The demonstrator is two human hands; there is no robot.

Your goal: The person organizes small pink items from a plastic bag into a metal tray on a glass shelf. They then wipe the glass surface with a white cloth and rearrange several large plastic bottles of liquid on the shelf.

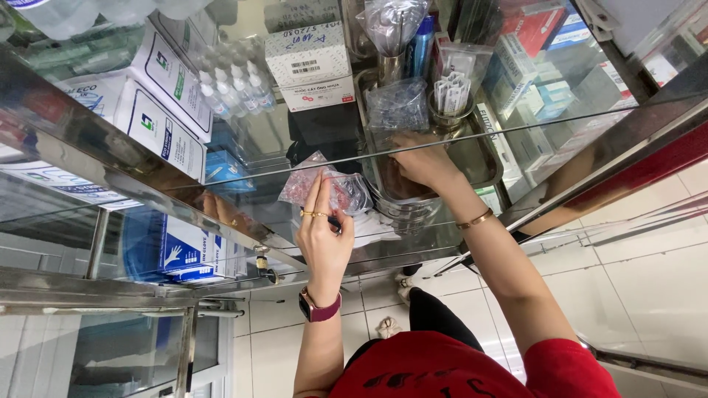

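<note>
My left hand point(324, 239), with a dark red watch and gold rings, pinches a clear plastic bag point(346, 193) of small items on the glass shelf. Beside it lies a second bag with pinkish contents point(302, 184). To the right, my right hand point(422, 161), a gold bracelet on its wrist, reaches into a steel tray point(481, 161). Its fingers are curled down and hidden, so I cannot tell what they hold. A clear packet of small vials point(398, 103) lies just beyond that hand.
Steel cups point(448, 112) hold packets and tools behind the tray. A white carton point(310, 63), small dropper bottles point(236, 92), white boxes point(166, 129) and blue glove boxes point(188, 250) fill the glass cabinet. A steel frame point(110, 158) crosses the left; tiled floor point(649, 280) lies below.
</note>
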